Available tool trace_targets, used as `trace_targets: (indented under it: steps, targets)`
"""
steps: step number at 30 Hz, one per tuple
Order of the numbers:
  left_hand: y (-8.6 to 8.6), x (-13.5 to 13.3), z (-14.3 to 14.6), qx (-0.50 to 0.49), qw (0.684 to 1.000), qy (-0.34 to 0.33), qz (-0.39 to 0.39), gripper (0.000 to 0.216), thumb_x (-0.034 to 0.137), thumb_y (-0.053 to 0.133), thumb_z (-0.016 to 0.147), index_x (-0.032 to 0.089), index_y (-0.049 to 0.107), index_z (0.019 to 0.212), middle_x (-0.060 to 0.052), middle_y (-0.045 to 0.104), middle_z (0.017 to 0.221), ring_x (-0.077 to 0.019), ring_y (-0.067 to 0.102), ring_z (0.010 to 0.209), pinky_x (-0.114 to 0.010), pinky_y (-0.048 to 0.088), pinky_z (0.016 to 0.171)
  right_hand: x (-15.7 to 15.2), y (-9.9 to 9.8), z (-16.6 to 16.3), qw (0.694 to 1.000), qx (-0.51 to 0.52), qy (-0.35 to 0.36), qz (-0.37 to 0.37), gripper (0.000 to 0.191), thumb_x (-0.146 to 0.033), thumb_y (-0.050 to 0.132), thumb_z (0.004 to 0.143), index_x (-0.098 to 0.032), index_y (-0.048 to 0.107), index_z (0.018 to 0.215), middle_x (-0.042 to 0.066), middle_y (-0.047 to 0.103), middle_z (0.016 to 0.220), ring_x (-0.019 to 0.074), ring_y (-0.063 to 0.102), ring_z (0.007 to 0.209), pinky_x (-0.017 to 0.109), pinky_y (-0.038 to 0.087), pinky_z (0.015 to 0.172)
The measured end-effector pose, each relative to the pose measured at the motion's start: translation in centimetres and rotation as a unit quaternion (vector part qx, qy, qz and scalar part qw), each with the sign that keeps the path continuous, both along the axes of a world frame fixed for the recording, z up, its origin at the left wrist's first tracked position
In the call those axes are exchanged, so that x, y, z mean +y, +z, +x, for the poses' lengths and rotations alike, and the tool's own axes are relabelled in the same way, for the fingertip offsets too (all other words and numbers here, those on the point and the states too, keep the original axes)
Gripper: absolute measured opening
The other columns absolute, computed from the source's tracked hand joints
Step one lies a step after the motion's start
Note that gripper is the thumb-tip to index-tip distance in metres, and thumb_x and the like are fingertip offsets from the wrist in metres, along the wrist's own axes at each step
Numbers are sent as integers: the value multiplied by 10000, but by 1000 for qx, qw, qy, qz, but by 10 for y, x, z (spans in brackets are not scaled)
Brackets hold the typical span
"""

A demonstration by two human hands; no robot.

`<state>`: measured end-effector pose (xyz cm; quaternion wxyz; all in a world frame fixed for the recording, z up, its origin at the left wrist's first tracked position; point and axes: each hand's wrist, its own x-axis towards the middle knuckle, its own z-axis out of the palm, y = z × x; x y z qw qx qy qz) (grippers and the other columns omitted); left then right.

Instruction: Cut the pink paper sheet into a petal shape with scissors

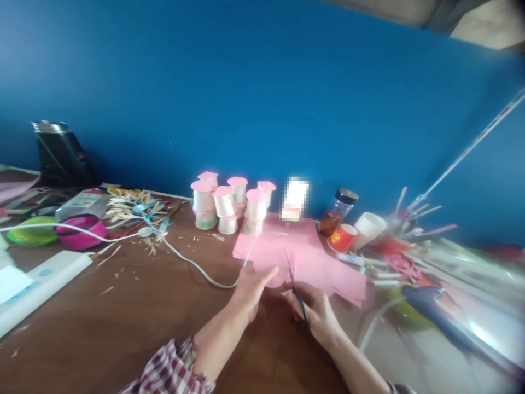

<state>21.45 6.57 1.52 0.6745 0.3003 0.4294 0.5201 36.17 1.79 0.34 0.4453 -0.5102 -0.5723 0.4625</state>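
My left hand (253, 287) is closed on a piece of pink paper (274, 277), its thumb lying over the top. In my right hand (314, 312) is a pair of dark-handled scissors (298, 295), blades pointing up and away at the paper's right edge. Pink sheets (303, 241) lie flat on the table just beyond both hands, so the outline of the held piece is hard to tell from them. Behind, to the left, stand several white paper cups (255, 207), stacked in pairs with pink paper on top.
A phone-like blurred screen (295, 198) stands at the sheets' far edge. To its right are a glass jar (338, 210), a red cup (342, 237) and a white cup (369, 229). A white cable (197, 268) crosses the brown table; a power strip (45, 287) lies left.
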Motion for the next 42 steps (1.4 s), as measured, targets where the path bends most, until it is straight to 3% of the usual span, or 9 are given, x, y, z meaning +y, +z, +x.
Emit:
trace_targets:
  steps: [10,22,32,42]
  targets:
    - [-4,6,1,-3,1000,-21,-16,367,276,753,561,70,674,855,-143,701,755,-271,658,693,-358,513,622,-1,4,-1,1000,7,3,-4,329,-388,639,768,-120,633,958,-35,487,539,100,438,461,225,350,453]
    - [6,-2,0,8,1000,-11,7,308,267,729,599,80,670,837,-114,692,723,-238,648,673,-331,505,615,-1,3,-1,1000,8,6,-4,352,-400,627,776,-115,623,981,-36,479,535,98,437,469,220,343,448]
    - [-11,2,-3,0,998,-38,48,236,284,700,642,92,669,774,-94,681,702,-216,636,655,-307,491,607,0,2,0,1000,4,-5,-12,366,-417,638,760,-113,637,963,-29,496,547,99,445,456,221,347,431]
    - [5,-1,-1,-4,1000,12,-7,385,280,788,516,83,661,822,-120,696,735,-243,651,694,-319,491,632,0,3,0,1000,-5,-6,-20,369,-425,648,747,-116,642,949,-35,490,544,97,437,448,222,357,433]
